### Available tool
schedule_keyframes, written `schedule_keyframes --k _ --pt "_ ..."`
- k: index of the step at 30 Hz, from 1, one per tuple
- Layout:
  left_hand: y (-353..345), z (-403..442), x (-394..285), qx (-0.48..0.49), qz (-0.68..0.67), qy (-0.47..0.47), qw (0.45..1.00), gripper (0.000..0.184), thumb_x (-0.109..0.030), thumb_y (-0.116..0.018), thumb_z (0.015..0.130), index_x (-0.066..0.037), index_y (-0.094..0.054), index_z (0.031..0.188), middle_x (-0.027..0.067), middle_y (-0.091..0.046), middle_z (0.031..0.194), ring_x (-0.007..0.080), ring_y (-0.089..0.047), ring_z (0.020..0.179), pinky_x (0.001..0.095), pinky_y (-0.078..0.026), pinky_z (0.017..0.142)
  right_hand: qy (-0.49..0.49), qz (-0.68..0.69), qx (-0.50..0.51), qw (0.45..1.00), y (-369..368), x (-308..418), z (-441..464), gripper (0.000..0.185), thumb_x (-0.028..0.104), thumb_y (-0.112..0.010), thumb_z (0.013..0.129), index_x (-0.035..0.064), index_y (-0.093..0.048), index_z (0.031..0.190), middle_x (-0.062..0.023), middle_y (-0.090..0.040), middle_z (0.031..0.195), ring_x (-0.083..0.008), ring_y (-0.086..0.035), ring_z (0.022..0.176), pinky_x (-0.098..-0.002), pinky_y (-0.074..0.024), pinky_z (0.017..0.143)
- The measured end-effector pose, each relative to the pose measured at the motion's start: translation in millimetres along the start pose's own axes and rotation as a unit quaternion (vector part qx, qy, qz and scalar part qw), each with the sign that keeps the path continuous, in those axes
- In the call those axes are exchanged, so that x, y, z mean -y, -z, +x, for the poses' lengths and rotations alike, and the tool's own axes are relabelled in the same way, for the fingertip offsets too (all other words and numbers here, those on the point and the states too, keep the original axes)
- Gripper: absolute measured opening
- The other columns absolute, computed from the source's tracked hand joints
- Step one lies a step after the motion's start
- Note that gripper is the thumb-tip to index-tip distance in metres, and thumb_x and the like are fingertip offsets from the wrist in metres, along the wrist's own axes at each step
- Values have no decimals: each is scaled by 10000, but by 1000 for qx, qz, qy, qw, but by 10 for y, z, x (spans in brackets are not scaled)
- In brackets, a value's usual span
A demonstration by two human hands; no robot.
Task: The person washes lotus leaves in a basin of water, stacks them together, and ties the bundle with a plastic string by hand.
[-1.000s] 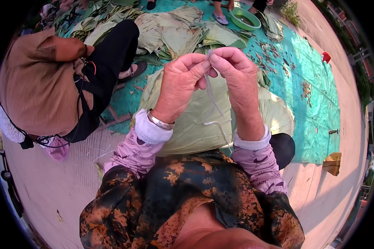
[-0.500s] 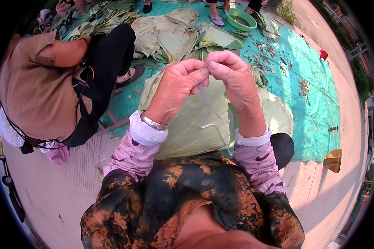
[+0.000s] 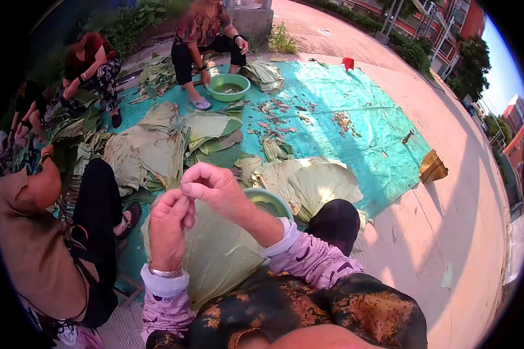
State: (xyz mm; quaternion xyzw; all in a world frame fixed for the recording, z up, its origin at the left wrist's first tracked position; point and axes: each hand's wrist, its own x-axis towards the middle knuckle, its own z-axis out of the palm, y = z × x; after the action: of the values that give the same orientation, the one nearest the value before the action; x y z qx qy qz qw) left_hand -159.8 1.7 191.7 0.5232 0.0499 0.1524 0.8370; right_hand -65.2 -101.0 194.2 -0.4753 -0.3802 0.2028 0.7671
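My left hand (image 3: 167,230), with a bracelet at the wrist, is raised over my lap, its thumb and fingers pinched together. My right hand (image 3: 215,191) meets it at the fingertips, thumb and forefinger closed in a pinch. A white string hung from the left hand half a second ago; now whatever lies between the fingertips is too small to see. Under both hands a large pale green dried leaf (image 3: 218,262) is spread across my lap. Beyond my right wrist sits a green basin (image 3: 282,203), partly hidden by my forearm.
Stacks of large dried leaves (image 3: 142,151) and a fanned leaf (image 3: 317,183) lie on a teal tarp (image 3: 355,151). A person (image 3: 35,244) sits close on my left. Another person (image 3: 201,41) sits behind a light green basin (image 3: 247,87). A brown bag (image 3: 432,167) stands at the tarp's edge.
My view has swung right and up, bringing more people and the road into sight. Both hands stay together at the fingertips, now further left in view. The hanging string no longer shows.
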Motion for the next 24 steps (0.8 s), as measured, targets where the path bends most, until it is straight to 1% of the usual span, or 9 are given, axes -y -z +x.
schedule_keyframes --k 5,8,9,11,14,16,19,21,24 --pt "-25 63 74 -8 -36 -21 999 102 -149 -549 857 -52 -555 827 -21 -486 646 29 -372 482 160 -262 410 -46 -30 60 997 104 119 -49 94 102 -572 825 30 -570 885 14 -561 820 -55 -524 744 -229 -428 690" --pt "-21 47 51 15 -5 -19 1000 113 -170 -549 859 -58 -549 844 -26 -476 658 25 -358 480 162 -250 410 -68 16 73 995 134 138 -54 92 107 -573 820 30 -573 870 7 -563 838 -62 -528 742 -244 -428 700" --pt "-19 25 41 13 6 -16 1000 117 -175 -550 859 -59 -549 846 -27 -475 658 26 -355 479 164 -247 412 -60 55 53 995 118 76 -43 96 49 -558 801 -2 -561 882 -37 -576 751 -108 -562 648 -235 -456 629" --pt "-24 15 10 1 3 9 1000 119 -175 -558 855 -59 -566 829 -25 -497 637 30 -372 489 157 -255 431 -51 60 50 996 104 44 -53 88 52 -559 802 -1 -554 873 -41 -574 769 -113 -565 652 -239 -457 630" --pt "51 11 -21 13 20 20 999 140 -191 -565 852 -51 -572 843 -27 -511 645 23 -365 486 156 -251 429 -13 3 -13 1000 57 -69 -51 124 102 -576 822 1 -563 893 -14 -566 796 -74 -516 689 -206 -427 634" --pt "62 6 -26 20 30 32 999 152 -199 -569 850 -47 -575 851 -28 -518 651 18 -362 486 156 -251 429 -61 -6 -17 998 27 34 -63 117 120 -560 837 11 -551 880 -29 -581 808 -57 -488 635 -193 -409 586" --pt "75 -27 -70 44 57 55 996 157 -200 -571 848 -43 -581 857 -29 -524 652 13 -358 483 153 -247 427 -45 94 -53 993 13 49 -44 88 143 -528 866 56 -518 858 -73 -600 827 -35 -431 544 -167 -345 498" --pt "152 -82 -30 46 73 72 994 157 -192 -562 853 -36 -578 847 -19 -523 656 10 -340 460 150 -240 411 -94 163 -68 980 32 88 -37 88 148 -505 880 63 -492 862 -107 -602 821 -57 -443 508 -171 -325 432" --pt "245 -37 70 48 106 82 990 169 -191 -551 859 -25 -582 856 -17 -520 657 10 -338 450 146 -246 411 -147 166 -115 968 127 -39 -28 104 167 -500 885 64 -509 885 -83 -599 808 -103 -539 578 -212 -418 482"
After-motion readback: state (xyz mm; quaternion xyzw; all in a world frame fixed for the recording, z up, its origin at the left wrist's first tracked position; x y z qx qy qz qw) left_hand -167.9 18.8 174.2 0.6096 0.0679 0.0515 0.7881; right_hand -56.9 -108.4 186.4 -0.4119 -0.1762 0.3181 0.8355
